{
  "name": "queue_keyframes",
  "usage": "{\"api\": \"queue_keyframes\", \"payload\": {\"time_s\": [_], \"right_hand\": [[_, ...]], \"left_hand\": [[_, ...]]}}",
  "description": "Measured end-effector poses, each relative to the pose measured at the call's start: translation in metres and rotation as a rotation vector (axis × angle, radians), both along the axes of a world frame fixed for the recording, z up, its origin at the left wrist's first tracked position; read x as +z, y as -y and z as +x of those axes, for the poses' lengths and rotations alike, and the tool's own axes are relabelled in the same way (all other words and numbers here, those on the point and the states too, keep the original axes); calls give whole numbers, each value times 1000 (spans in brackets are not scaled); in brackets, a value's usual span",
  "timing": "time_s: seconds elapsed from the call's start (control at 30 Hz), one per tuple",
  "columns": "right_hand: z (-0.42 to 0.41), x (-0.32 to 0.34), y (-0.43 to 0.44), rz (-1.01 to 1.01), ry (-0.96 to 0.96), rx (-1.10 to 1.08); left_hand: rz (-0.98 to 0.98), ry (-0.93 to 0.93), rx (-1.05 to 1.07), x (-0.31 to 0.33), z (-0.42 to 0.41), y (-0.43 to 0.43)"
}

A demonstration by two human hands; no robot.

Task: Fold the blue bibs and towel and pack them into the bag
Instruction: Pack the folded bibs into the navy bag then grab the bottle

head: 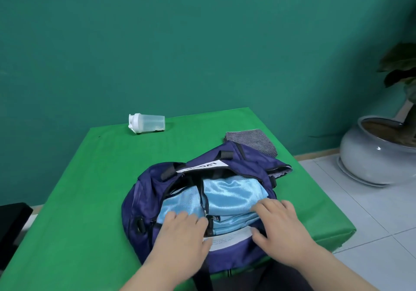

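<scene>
Before me: a navy-blue bag (141, 194) with black straps and a white label, and glossy sky-blue bibs (229, 195). I also see a grey towel (252, 140) with fine stripes. Table cover (90, 189): bright green. Bottle (150, 123): clear, with a white lid. Wall (202, 43): teal. Plant pot (364, 155): pale grey.

Single head-worn wide-angle view, forward and down, close above the bag (137, 198)

Bare left hand (182, 230), bare right hand (279, 221), forearms (157, 275) uncovered to the frame's lower edge
</scene>
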State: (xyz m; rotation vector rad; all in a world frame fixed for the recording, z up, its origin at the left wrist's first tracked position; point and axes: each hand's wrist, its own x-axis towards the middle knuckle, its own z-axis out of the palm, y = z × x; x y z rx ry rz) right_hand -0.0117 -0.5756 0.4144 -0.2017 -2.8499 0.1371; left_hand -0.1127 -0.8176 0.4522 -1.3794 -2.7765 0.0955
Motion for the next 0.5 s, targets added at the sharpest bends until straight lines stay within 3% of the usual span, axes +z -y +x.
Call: {"api": "queue_keyframes", "payload": {"time_s": [0.3,0.5], "right_hand": [[3,19,-6,77,336,21],[14,35,-7,44,354,108]], "left_hand": [[-311,124,120,5,19,-4],[-377,220,110,14,28,-8]]}}
